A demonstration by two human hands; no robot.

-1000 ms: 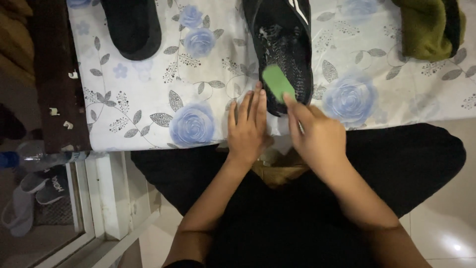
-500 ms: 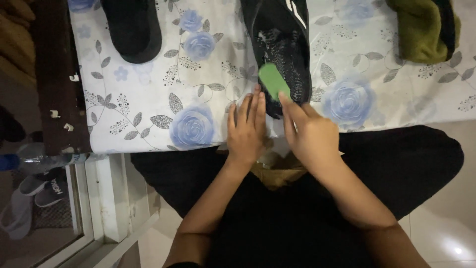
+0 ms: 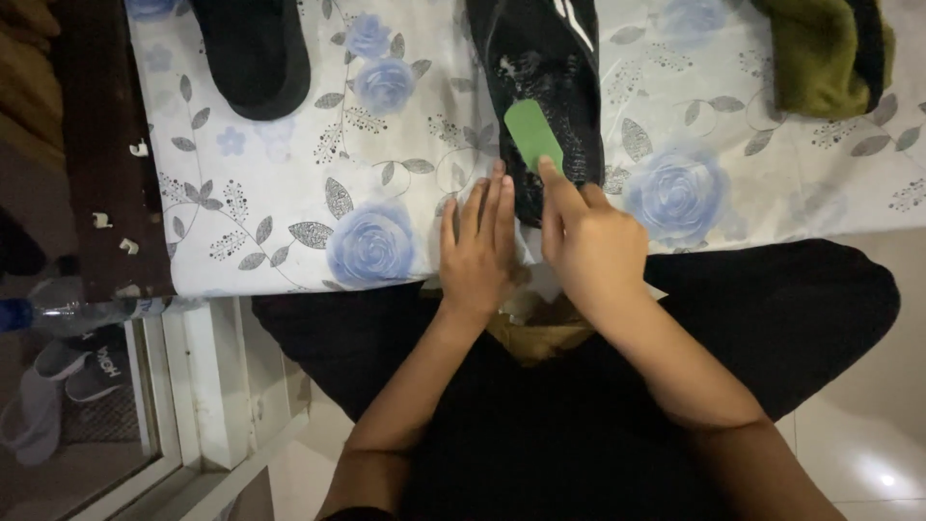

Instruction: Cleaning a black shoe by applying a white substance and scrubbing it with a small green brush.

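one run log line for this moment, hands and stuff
left hand: flat on floral cloth beside black sandal | right hand: holds green brush on sandal | second sandal: upper left

Floral tablecloth (image 3: 289,193), glossy white floor (image 3: 858,453).

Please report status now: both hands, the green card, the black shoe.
Right hand pinches green card against black shoe. Left hand flat on floral cloth beside shoe heel. Nothing in the way.
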